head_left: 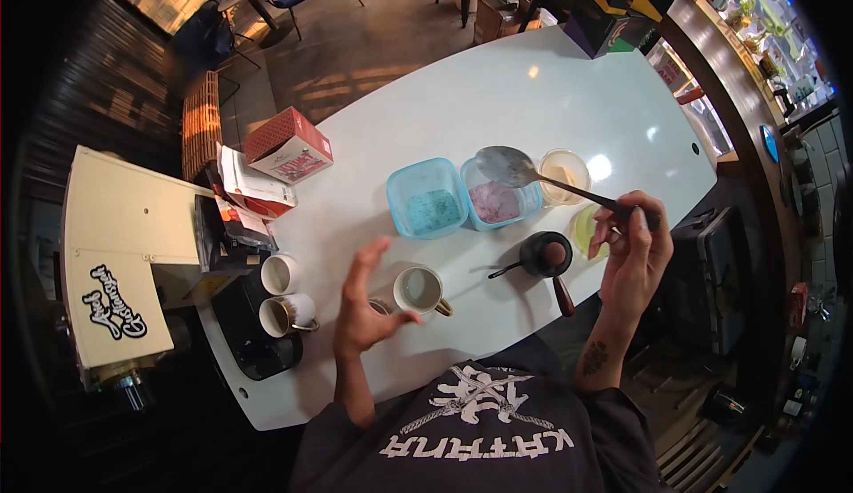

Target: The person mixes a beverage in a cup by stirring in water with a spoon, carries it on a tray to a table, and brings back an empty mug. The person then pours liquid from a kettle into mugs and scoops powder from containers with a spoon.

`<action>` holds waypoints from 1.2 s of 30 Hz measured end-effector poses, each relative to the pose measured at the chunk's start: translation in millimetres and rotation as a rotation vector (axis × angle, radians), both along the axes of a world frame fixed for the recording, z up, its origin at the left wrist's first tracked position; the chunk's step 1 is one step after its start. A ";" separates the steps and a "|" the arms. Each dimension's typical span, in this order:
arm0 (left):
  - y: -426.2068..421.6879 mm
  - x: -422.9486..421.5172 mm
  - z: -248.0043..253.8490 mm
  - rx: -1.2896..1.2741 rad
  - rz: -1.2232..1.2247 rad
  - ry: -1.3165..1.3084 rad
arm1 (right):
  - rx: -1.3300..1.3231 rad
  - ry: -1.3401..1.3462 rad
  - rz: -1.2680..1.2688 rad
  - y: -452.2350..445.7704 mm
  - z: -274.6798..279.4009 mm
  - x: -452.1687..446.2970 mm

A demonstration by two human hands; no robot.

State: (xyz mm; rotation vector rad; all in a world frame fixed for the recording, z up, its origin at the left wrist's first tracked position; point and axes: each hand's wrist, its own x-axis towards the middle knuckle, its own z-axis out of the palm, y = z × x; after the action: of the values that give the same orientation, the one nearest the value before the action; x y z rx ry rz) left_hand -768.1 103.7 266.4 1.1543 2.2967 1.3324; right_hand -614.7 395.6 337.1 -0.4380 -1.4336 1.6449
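My right hand [635,249] is closed around the dark handle of a large metal spoon [506,168]. The spoon's bowl hangs over the square blue tub of pinkish powder [496,202]. Left of that stands a matching blue tub of turquoise powder [433,212]. My left hand [362,305] is open, thumb and fingers apart, just left of a white mug [418,289] with a gold-coloured handle. Another small cup [380,307] is partly hidden behind this hand. Near my right hand are a dark pot [542,254] with wooden knob and handle, and a pale green bowl [585,230].
A round clear container [566,173] stands behind the spoon. At left on the white table [426,111] are a red-and-white box [289,145], papers [253,180], two cups [283,273] and a black tray [238,329]. A cream-coloured machine [133,235] is farther left.
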 end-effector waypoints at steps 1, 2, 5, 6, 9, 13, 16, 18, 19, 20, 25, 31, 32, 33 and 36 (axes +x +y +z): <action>-1.0 -5.9 0.5 0.081 0.098 -0.057 | 0.007 -0.005 0.046 -3.8 -1.3 -1.5; -0.5 -11.3 1.6 0.163 0.200 -0.115 | 0.015 -0.026 0.118 -8.3 0.4 -2.5; 8.6 -37.5 10.6 0.422 0.086 -0.299 | 0.038 -0.103 0.258 -23.2 -2.5 -14.0; 10.9 -47.1 12.1 0.424 0.099 -0.287 | 0.044 -0.148 0.288 -28.0 -2.4 -18.5; 22.6 -69.2 18.6 0.347 -0.045 -0.206 | 0.032 -0.159 0.374 -37.3 -12.6 -31.2; 46.4 -82.5 20.8 -0.007 -0.100 -0.053 | 0.248 -0.264 0.400 -47.3 -8.9 -44.2; 60.0 -84.8 14.6 -0.070 -0.140 -0.008 | 0.376 -0.363 0.363 -54.0 -7.0 -49.9; 63.0 -82.3 17.2 -0.168 -0.151 0.033 | 0.579 -0.413 0.342 -55.4 -9.8 -50.2; 62.0 -80.8 16.9 -0.168 -0.156 0.030 | 0.586 -0.426 0.344 -56.0 -12.7 -49.1; 59.5 -78.0 15.7 -0.123 -0.137 0.064 | 0.585 -0.432 0.343 -56.5 -14.9 -48.4; 52.6 -60.5 18.0 -0.047 -0.135 0.160 | 0.733 -0.541 0.356 -63.5 -23.0 -42.4; 51.9 -44.9 18.3 -0.039 -0.105 0.298 | 0.769 -0.501 0.308 -69.5 -35.6 -38.9; 51.9 -42.9 18.4 -0.048 -0.101 0.312 | 0.768 -0.501 0.305 -70.8 -37.6 -38.5; 51.9 -41.4 18.7 -0.057 -0.097 0.326 | 0.767 -0.499 0.288 -72.3 -41.3 -38.7; 51.7 -38.0 19.4 -0.080 -0.084 0.316 | 0.769 -0.494 0.245 -77.0 -50.1 -41.5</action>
State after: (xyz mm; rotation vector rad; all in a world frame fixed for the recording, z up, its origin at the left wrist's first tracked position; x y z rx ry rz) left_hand -806.1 155.4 285.8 1.5080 2.4548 1.0823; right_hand -656.2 318.6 287.0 -0.2271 -2.4202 1.0552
